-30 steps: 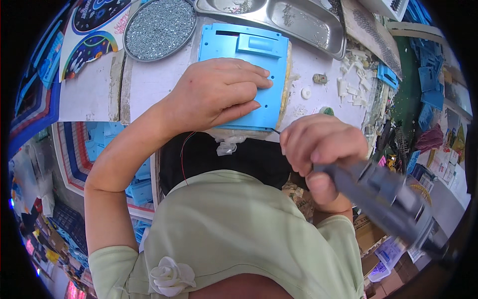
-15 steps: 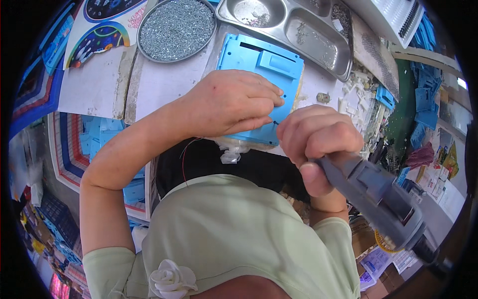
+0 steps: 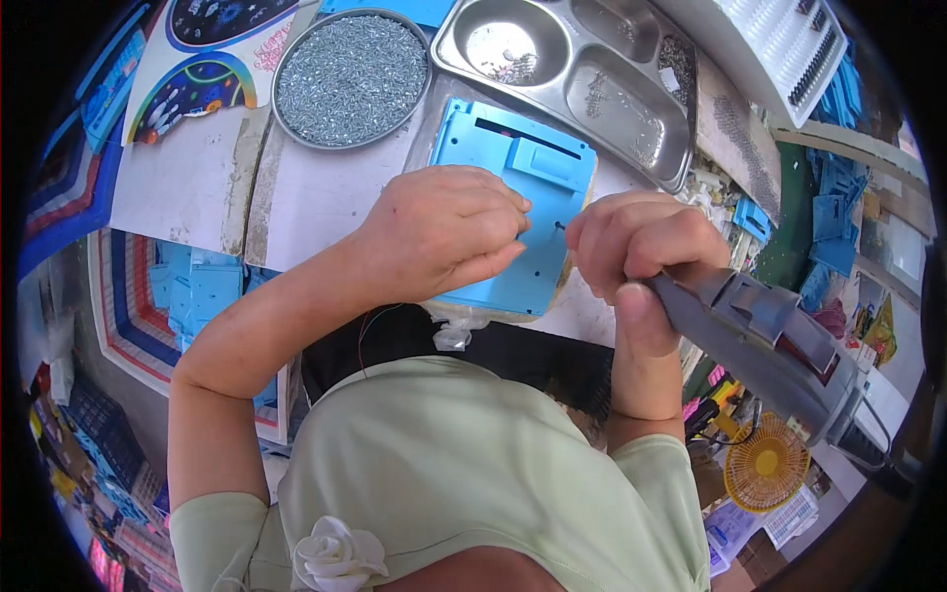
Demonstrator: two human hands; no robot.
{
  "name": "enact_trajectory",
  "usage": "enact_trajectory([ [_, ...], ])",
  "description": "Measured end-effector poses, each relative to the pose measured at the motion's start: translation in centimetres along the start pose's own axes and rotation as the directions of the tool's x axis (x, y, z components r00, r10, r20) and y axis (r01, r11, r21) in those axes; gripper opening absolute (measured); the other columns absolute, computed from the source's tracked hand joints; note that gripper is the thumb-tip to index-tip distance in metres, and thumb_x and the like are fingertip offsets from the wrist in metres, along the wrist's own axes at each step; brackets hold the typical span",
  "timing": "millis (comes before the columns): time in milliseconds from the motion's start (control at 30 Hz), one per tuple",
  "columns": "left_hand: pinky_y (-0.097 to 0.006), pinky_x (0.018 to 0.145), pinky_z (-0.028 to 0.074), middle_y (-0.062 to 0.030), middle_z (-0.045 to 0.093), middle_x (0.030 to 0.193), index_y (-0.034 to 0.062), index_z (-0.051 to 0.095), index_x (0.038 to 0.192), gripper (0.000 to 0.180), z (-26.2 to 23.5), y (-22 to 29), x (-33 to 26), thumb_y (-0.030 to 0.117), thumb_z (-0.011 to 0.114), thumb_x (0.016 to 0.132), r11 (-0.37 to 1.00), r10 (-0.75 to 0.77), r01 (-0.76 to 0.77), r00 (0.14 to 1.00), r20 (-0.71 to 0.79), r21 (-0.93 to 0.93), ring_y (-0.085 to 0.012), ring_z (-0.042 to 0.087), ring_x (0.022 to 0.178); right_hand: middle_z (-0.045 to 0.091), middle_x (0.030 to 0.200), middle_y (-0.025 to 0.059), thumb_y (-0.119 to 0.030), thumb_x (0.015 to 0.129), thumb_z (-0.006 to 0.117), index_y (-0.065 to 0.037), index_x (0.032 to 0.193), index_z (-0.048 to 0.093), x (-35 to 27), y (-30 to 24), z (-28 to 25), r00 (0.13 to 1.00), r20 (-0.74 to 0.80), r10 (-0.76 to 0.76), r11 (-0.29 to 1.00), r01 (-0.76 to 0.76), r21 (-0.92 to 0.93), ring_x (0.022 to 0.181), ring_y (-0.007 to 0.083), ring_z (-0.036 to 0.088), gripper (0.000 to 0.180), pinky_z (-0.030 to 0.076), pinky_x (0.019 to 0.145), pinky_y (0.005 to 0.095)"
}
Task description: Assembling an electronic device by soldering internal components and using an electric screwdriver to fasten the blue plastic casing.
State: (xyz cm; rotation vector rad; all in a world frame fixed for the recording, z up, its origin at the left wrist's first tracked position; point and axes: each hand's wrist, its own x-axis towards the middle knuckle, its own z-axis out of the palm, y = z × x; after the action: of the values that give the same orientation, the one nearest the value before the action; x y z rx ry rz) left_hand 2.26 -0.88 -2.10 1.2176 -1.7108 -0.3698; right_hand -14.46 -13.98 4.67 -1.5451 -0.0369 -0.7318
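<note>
A flat blue plastic panel lies on the white work table in front of me. My left hand rests on its near half, fingers curled, pressing it down. My right hand grips a grey electric screwdriver. The tool's tip touches the panel near its right edge, just beside my left fingertips. The screwdriver's body slants away to the lower right, with its cord at the far end.
A round metal dish full of small screws sits at the back left. A steel compartment tray with a few screws stands behind the panel. Blue plastic parts are stacked below the table's left side, and a small yellow fan is at the lower right.
The view has shifted, so the panel and both hands sit lower and more central. My right hand has brought the screwdriver tip onto the panel; my left hand stays on the panel.
</note>
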Motion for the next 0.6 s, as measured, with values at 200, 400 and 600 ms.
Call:
enact_trajectory([
  [200,-0.042,0.084,0.060,-0.0073,0.074,0.098,0.0040,0.066,0.086,0.012,-0.4,0.4,-0.1,0.005,0.077,0.080,1.000,-0.011,0.011,1.000,0.026,-0.009,-0.0281,0.074,0.099,0.048,0.057,-0.0016,-0.020,0.090,0.061,-0.012,0.091,0.047,2.5,-1.0,-4.0,0.993,0.069,-0.098,0.982,0.085,0.169,0.049,0.0146,0.047,0.017,0.048,0.057,0.0353],
  [400,-0.042,0.086,0.060,-0.0070,0.075,0.099,0.0048,0.066,0.084,0.013,-0.2,0.1,0.2,0.004,0.077,0.079,1.000,-0.028,0.028,0.999,0.029,-0.004,-0.0267,0.074,0.100,0.048,0.060,0.0027,-0.017,0.092,0.060,-0.008,0.090,0.045,5.1,1.5,-4.3,1.000,0.021,0.008,0.998,-0.009,0.065,0.051,0.0138,0.043,0.017,0.043,0.057,0.0358],
  [600,-0.040,0.087,0.059,-0.0066,0.074,0.100,0.0048,0.067,0.086,0.014,-0.5,0.4,0.4,0.005,0.077,0.077,0.998,-0.055,0.056,0.996,0.067,-0.008,-0.0261,0.073,0.101,0.049,0.061,0.0055,-0.012,0.092,0.063,-0.007,0.088,0.044,5.2,2.8,-4.5,0.994,0.077,0.079,0.995,-0.084,0.056,0.051,0.0124,0.043,0.020,0.037,0.050,0.0307],
])
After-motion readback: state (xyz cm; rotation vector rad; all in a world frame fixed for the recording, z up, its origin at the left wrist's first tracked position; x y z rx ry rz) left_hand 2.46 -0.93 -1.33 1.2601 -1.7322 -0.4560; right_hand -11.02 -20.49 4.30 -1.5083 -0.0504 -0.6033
